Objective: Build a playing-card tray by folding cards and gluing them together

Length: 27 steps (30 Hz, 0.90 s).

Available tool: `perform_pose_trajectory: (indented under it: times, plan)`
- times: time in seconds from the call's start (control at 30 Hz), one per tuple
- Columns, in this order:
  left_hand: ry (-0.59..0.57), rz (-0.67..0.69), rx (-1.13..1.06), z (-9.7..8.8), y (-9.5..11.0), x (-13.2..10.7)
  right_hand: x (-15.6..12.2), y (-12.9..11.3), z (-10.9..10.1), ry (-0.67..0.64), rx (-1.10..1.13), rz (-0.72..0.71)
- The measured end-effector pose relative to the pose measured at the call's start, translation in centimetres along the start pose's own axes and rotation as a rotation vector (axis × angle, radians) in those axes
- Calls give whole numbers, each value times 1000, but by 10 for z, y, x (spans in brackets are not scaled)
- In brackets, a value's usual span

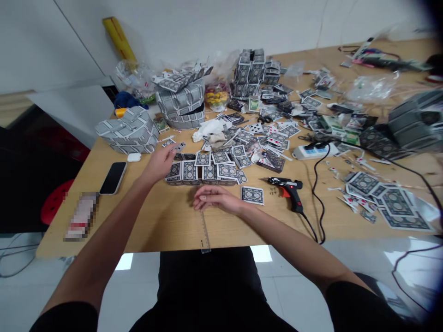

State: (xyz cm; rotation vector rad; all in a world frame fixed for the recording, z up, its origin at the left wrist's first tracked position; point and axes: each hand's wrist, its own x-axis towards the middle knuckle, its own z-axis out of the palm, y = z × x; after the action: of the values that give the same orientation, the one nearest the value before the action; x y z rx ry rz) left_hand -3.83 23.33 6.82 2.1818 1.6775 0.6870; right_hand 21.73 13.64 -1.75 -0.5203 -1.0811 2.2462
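Pinched in the fingers of my left hand (161, 162) is a small playing card (180, 146), held over the left end of a low structure of playing cards (190, 170). My right hand (215, 199) rests in front of that structure, its fingers loosely bent and apart from the thumb, with nothing visible in them. A clear ruler (205, 237) lies below its fingertips and reaches to the table's front edge. To the right of my right hand, a single card (252, 195) lies face down. Farther right is a black glue gun (290, 191) with an orange trigger.
Loose cards (245, 137) pile up behind the structure. A power strip (315, 150) with black cables stands right of it. Woven card baskets (182, 103) and a tower of cards (249, 74) stand at the back. A phone (113, 178) lies left, larger cards (398, 199) right.
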Motion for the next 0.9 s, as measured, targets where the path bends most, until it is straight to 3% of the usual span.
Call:
perform_pose_trajectory:
  times: [0.3,0.9]
  plan:
    - [-60,19,48,8,14,2,2,-1,0,2,5,19]
    - [-125,268,218,17,7,5,1,-3,1,-4,-23,21]
